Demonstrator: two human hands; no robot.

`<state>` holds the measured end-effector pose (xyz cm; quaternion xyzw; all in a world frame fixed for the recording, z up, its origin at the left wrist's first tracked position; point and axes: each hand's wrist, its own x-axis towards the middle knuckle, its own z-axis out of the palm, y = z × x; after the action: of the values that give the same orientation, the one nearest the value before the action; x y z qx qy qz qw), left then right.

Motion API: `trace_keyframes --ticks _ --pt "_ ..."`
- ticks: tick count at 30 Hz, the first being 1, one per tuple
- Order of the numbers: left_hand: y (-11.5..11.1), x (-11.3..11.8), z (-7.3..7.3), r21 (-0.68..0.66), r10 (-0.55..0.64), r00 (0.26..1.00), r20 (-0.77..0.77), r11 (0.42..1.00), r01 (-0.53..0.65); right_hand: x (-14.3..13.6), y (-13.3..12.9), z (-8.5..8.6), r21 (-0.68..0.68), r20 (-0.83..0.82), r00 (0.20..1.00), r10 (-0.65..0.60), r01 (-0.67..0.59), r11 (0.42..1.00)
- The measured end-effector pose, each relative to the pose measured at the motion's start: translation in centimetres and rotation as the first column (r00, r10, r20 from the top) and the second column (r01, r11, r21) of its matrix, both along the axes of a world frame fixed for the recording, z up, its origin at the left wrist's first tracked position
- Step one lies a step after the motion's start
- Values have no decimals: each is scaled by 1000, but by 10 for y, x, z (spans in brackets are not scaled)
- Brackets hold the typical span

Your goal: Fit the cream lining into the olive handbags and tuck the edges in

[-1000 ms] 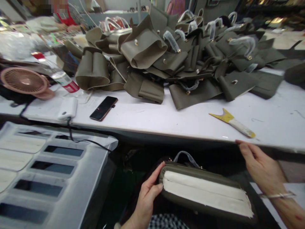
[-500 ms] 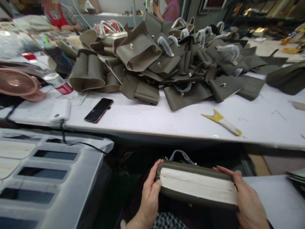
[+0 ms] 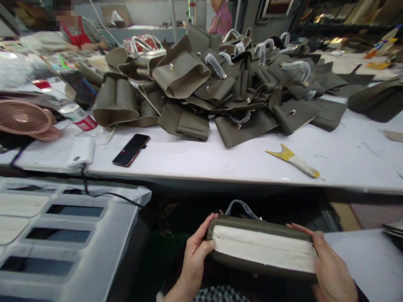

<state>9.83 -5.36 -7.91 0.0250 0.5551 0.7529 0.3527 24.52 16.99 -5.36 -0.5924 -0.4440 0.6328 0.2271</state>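
Note:
Between my two hands, just below the table edge, is an olive-green handbag [image 3: 252, 224] with a long cream-white panel [image 3: 264, 247] facing me. A handle [image 3: 242, 204] wrapped in clear plastic sticks up at its far side. My left hand [image 3: 197, 256] grips the bag's left end, thumb on the near side at the panel's corner and fingers behind. At the right end my right hand [image 3: 333, 264] is closed round the bag, its fingers along the top edge; its lower part is slightly blurred.
On the white table [image 3: 239, 165] lie a heap of olive bag pieces [image 3: 182, 75], a phone [image 3: 131, 149], a yellow forked tool [image 3: 292, 159], a bottle [image 3: 77, 115], a pink fan [image 3: 25, 119] and a white charger [image 3: 81, 151]. A translucent plastic crate [image 3: 103, 247] stands left. Two people are beyond.
The bag and both hands sit slightly lower and a little further right in view. My left thumb has shifted along the panel's corner. Both hands keep hold of the bag.

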Motion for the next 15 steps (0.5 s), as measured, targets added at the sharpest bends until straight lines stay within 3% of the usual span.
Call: trace_keyframes --ticks 3,7,12,15 --pt "-4 -5 -1 45 -31 998 46 999 29 1 0 -2 -36 -13 1000 -4 4 999" --pt "-3 -12 4 -27 -69 997 24 997 69 1 -1 -1 -41 -28 999 -20 19 999" --pt "6 -8 11 -164 -56 987 -149 986 31 0 -2 0 -50 42 999 -8 10 999" --pt "11 -3 9 -210 -16 968 -252 977 -38 4 1 -6 58 163 986 45 -55 997"
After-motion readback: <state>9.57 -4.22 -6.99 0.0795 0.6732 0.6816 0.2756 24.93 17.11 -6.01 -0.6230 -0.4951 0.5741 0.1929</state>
